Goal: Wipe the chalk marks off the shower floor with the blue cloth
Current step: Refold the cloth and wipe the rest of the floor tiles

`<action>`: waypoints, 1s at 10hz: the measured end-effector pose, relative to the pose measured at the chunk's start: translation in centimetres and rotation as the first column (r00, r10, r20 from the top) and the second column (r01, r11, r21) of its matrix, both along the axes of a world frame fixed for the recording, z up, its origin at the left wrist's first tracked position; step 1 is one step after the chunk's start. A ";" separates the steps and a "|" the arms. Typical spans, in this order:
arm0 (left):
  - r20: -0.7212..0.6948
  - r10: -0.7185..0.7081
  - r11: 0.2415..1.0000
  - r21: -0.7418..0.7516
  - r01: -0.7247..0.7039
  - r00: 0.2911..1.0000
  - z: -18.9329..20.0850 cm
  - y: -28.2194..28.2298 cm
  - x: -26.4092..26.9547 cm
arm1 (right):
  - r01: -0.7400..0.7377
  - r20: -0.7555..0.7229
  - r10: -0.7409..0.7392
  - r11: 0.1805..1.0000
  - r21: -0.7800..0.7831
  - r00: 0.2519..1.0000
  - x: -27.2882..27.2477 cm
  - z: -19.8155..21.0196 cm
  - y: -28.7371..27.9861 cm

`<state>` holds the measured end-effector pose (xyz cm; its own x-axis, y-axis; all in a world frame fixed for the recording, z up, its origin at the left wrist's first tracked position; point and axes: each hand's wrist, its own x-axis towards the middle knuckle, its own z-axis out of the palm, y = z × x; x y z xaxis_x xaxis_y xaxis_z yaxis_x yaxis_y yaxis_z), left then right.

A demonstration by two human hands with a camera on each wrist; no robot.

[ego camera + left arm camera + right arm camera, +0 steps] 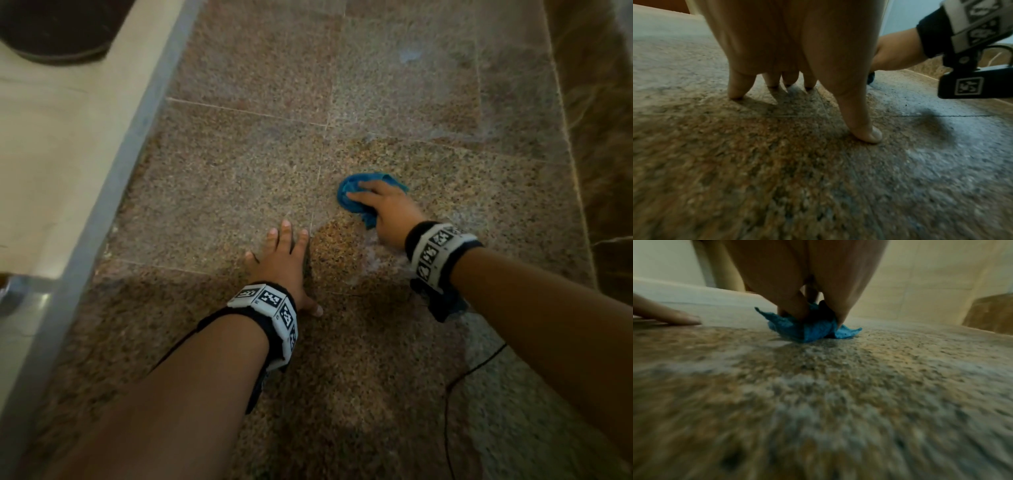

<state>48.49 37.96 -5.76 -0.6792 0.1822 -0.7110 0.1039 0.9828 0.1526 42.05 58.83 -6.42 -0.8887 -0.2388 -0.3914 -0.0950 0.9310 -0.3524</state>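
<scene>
On the shower floor [239, 164], just beyond and to the right of the braced left hand [282, 260], the right hand [383, 209] grasps the bunched blue cloth [352, 202] and presses it down. The left hand's fingers [859, 113] are spread straight, holding nothing. The nearest chalk marks [373, 255] lie beside the right wrist, nearer the person than the cloth, so a pull back looks likely.

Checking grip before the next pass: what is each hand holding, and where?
Right hand grips the bunched middle of the blue cloth; left hand holds nothing, braced on the shower floor.
</scene>
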 end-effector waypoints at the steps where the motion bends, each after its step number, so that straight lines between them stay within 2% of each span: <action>1: 0.001 0.000 1.000 0.003 0.000 1.000 0.1 0.0 0.1 | -0.114 0.017 0.114 0.993 0.007 0.993 2.1 0.3 0.5; 3: 0.009 0.004 1.000 0.006 -0.004 1.000 0.1 -0.1 0.0 | -0.244 0.141 0.236 0.968 0.048 0.962 3.2 1.4 1.1; 5: 0.009 0.006 1.000 0.001 -0.006 1.000 0.2 0.1 0.0 | -0.269 0.107 0.265 0.963 0.026 0.958 2.7 2.7 -0.5; 7: 0.014 0.017 1.000 0.010 -0.017 1.000 0.4 -0.1 0.0 | -0.258 0.075 0.249 0.957 0.135 0.965 2.5 2.3 -3.8; 10: 0.003 0.007 0.999 0.037 -0.007 1.000 0.2 0.0 0.0 | -0.268 0.003 0.272 0.945 0.188 0.962 6.0 1.5 -4.7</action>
